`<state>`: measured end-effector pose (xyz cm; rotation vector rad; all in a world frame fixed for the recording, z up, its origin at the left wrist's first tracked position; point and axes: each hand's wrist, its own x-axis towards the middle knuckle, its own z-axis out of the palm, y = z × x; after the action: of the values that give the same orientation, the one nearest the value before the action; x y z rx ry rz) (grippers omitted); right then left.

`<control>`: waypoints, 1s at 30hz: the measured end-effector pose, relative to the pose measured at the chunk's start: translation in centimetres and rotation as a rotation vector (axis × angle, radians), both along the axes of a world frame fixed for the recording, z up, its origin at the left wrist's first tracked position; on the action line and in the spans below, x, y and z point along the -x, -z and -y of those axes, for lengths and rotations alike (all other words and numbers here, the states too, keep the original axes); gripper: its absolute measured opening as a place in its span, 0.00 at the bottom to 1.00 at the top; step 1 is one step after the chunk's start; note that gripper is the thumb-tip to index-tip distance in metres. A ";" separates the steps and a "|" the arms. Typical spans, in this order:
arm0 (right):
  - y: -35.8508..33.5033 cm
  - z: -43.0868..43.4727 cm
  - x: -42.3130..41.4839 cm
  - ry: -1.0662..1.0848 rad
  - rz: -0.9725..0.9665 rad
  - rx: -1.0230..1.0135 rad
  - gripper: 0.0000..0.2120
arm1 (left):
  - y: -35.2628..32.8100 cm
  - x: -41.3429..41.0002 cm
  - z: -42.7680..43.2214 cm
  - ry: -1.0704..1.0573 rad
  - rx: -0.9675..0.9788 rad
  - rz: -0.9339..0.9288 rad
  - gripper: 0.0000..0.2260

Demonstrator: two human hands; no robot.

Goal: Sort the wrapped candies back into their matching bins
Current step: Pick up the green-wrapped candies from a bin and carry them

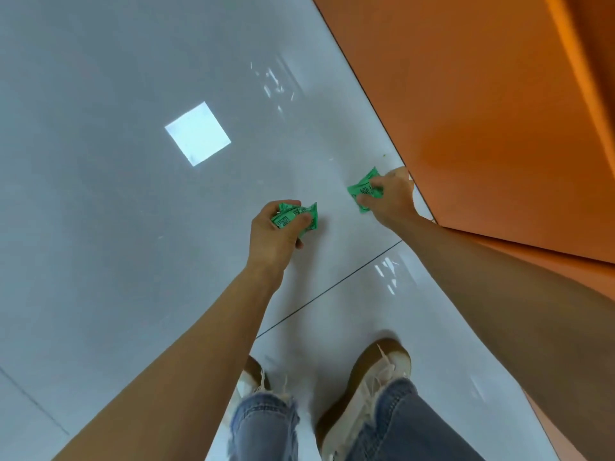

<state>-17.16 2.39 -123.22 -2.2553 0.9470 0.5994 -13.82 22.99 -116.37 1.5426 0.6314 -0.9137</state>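
Note:
My left hand (276,236) grips a bunch of green wrapped candies (296,216) with its fingers curled round them. It hovers over the white floor near the middle of the view. My right hand (391,197) holds more green wrapped candies (364,188) close to the foot of the orange wall. How many candies each hand holds is hidden by the fingers. No bin is in view.
I stand on a glossy white tiled floor (133,227) with a dark grout line (332,287) and a bright square light reflection (198,134). An orange wall or cabinet (482,111) fills the right side. My shoes (372,377) and jeans (266,424) show at the bottom.

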 end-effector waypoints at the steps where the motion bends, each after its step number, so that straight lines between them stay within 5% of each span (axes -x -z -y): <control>1: 0.2 -0.2 -0.1 -0.013 0.016 0.001 0.18 | 0.1 -0.1 -0.1 0.001 -0.001 -0.001 0.10; 7: -0.5 -1.9 -1.5 -0.031 0.047 -0.174 0.05 | 0.1 -0.7 -0.8 -0.026 -0.005 0.000 0.09; 10: -1.9 -3.8 -1.4 0.006 0.091 -0.314 0.19 | -1.2 -0.6 -1.6 -0.091 -0.015 -0.018 0.07; 15: -8.5 -8.3 0.2 0.052 0.082 -0.473 0.18 | -7.4 0.1 -3.8 -0.172 -0.027 -0.037 0.08; 18: -15.7 -10.7 -0.5 0.129 0.147 -0.552 0.21 | -13.8 -0.5 -5.7 -0.216 -0.032 -0.032 0.08; 22: -28.5 -13.8 -3.4 0.252 0.223 -0.596 0.07 | -25.0 -2.4 -8.9 -0.280 -0.005 0.021 0.10; 30: -57.1 -21.8 -8.9 0.153 0.391 -0.769 0.15 | -53.5 -5.7 -17.6 -0.473 0.157 0.230 0.10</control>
<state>-8.27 24.22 -66.17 -1.5136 0.5495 0.3468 -8.14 40.56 -62.89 1.2577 0.6995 -0.4110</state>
